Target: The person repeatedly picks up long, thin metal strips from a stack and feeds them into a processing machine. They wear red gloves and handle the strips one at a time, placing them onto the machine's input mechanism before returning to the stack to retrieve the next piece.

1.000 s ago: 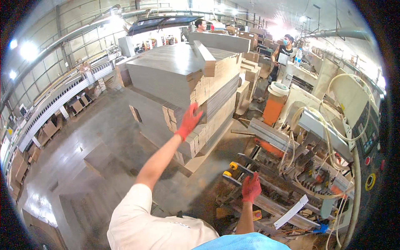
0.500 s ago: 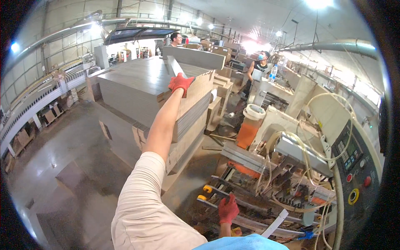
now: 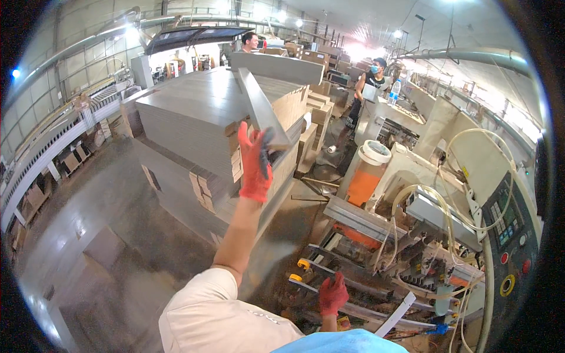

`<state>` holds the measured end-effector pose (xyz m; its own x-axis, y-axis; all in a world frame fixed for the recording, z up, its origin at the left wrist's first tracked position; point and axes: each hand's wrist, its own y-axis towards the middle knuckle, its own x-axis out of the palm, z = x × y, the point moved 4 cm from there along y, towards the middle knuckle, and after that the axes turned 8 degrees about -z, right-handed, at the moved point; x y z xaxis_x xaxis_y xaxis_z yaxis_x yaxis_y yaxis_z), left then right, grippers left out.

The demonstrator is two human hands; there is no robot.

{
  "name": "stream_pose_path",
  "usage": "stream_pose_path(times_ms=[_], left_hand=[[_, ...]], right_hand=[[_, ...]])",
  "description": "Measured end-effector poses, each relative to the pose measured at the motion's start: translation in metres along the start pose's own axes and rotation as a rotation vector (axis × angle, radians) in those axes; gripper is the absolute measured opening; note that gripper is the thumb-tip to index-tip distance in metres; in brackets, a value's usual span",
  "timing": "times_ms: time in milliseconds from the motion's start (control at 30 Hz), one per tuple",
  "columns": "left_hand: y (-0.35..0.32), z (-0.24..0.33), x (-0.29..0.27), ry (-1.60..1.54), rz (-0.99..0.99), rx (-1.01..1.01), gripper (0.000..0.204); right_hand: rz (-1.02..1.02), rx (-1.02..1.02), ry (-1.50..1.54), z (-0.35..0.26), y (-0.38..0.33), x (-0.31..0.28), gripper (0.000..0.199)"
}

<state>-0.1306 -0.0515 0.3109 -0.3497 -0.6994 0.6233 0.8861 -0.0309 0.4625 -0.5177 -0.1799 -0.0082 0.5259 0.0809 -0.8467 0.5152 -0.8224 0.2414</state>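
Observation:
My left hand [image 3: 255, 167], in a red glove with a dark palm, is raised in front of the board stack. It grips a narrow grey board [image 3: 259, 100], which tilts up and away with its far end over the stacked grey boards [image 3: 182, 132]. Low on the right, my right hand [image 3: 333, 296], also red-gloved, hovers at or rests by the machine's metal rails [image 3: 365, 317]; contact is unclear. Its fingers look loosely apart, with nothing visible in them. A pale narrow strip [image 3: 395, 315] lies slantwise across the rails to its right.
At the right stands a machine with a control panel [image 3: 506, 229], looping pale hoses [image 3: 406, 191] and an orange-and-white cylinder [image 3: 368, 170]. A water bottle [image 3: 394, 91] stands farther back. One masked person [image 3: 372, 79] and another person [image 3: 249, 42] are beyond. A roller conveyor [image 3: 65, 138] runs along the left.
My left hand has drawn back toward me, bringing the narrow grey board nearer and off the stack's top. My right hand stays by the rails. The view has shifted slightly.

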Motion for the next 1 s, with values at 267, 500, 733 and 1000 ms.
stream_pose_path(times_ms=[267, 500, 733, 1000], left_hand=[[0.065, -0.053, 0.023, -0.748, -0.435, -0.59, 0.041], [-0.055, -0.071, 0.01, -0.567, -0.523, -0.671, 0.053], [-0.16, -0.126, -0.129, 0.274, -0.486, -0.33, 0.029], [-0.197, -0.099, -0.229, 1.225, -1.007, 0.35, 0.061]], right_hand=[[0.054, -0.139, 0.064, -0.008, 0.005, 0.006, 0.041], [-0.087, 0.037, 0.122, -0.001, 0.005, -0.005, 0.042], [0.267, -0.03, 0.687, 0.002, -0.007, -0.058, 0.037], [0.621, 0.448, -0.325, 0.101, -0.064, -0.164, 0.049]])
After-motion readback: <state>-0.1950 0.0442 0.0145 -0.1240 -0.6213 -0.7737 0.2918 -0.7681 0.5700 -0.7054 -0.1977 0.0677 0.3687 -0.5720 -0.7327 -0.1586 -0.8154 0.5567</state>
